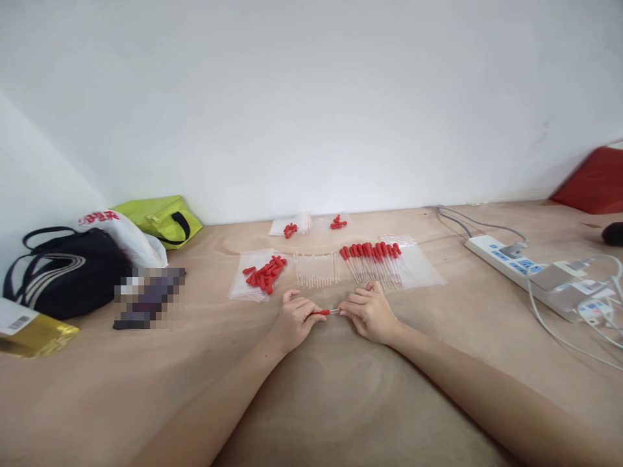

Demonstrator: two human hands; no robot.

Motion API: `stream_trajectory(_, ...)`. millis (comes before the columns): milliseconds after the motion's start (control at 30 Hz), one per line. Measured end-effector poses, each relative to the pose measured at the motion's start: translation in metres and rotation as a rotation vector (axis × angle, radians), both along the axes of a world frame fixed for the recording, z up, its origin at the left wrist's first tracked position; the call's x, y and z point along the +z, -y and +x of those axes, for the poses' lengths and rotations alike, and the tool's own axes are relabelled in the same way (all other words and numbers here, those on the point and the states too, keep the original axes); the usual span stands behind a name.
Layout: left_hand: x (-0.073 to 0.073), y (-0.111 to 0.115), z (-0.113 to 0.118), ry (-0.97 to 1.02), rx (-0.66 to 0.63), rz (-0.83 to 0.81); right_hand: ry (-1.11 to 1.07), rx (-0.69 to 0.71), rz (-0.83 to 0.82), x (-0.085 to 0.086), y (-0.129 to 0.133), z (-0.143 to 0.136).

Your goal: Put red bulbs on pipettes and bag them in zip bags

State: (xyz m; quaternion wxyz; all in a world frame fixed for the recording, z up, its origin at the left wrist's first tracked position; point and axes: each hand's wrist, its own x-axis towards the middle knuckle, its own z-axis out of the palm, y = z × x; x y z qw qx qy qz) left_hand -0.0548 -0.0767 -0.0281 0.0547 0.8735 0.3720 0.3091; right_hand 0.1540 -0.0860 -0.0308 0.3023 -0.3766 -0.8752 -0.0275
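Between my hands a red rubber bulb and a thin clear dropper tube meet end to end in one line. My left hand pinches the bulb, and my right hand grips the tube, covering its far end. Just beyond my hands lies a row of loose clear tubes. To its left, a heap of red bulbs rests on clear plastic bags. On the right, several droppers with red bulbs fitted lie side by side, partly on another clear bag.
Two small bags with red bulbs sit near the wall. A white power strip with plugs and cables is at right. At left are a black bag, a lime-green bag, a gold packet and a pixelated dark item.
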Motion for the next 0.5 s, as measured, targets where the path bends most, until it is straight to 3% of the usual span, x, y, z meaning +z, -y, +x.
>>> stream_trajectory(333,0.0009,-0.0016,-0.0014,0.013,-0.035,0.003,0.006,-0.004,0.027,-0.001,-0.0008,-0.0003)
stream_trajectory(500,0.0064,-0.0013,-0.002,-0.034,0.06,0.002,0.079,-0.045,0.054,0.0048,-0.0022,0.0014)
